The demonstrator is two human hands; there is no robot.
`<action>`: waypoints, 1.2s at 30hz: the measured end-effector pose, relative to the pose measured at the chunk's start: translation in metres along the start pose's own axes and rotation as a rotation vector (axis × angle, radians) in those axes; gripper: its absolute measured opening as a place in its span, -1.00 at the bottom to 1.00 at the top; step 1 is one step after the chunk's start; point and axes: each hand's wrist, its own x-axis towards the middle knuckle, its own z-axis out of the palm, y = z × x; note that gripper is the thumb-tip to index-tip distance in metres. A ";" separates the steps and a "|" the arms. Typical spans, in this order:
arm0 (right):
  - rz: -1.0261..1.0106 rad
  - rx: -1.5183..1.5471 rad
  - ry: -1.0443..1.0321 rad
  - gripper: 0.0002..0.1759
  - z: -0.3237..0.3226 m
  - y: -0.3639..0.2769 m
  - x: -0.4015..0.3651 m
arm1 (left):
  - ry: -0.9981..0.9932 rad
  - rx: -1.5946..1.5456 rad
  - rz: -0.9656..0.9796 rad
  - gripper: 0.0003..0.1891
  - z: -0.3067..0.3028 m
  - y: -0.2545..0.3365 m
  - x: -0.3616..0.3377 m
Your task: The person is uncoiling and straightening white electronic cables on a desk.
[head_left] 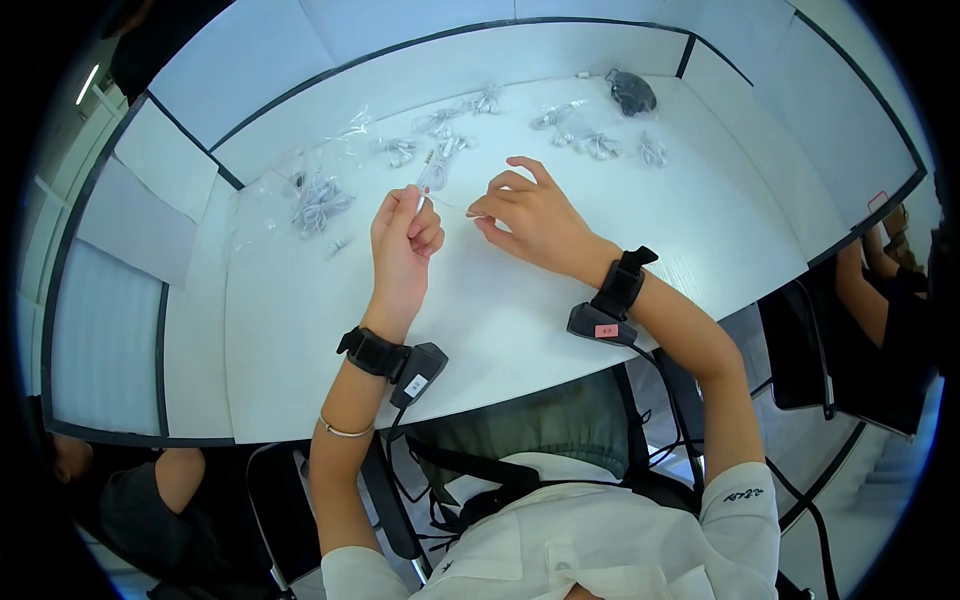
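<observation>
Pinching, left hand [402,240]: thumb pressed to curled fingers on one end of a thin white strand [449,205].
Right hand [535,217]: thumb and forefinger meet at the strand's other end, the remaining fingers fanned above.
Strand: bridging both sets of fingertips, apparently held out to keep it straight.
Coiled cable [435,177]: just beyond the left fingertips; I can't tell whether they touch it.
Cable bundles [322,203]: on the tabletop [500,330], probably set out within reach.
</observation>
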 end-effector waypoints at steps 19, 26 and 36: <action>0.150 -0.109 0.051 -0.73 -0.013 0.031 -0.004 | -0.128 0.042 0.023 -0.83 0.003 0.008 -0.005; 0.271 -0.149 0.010 -0.82 -0.013 0.042 -0.005 | -0.094 0.106 0.055 -0.84 0.002 0.006 -0.004; 0.278 -0.331 0.199 -0.93 -0.011 0.054 -0.003 | -0.186 0.240 0.052 -0.82 0.012 0.005 -0.012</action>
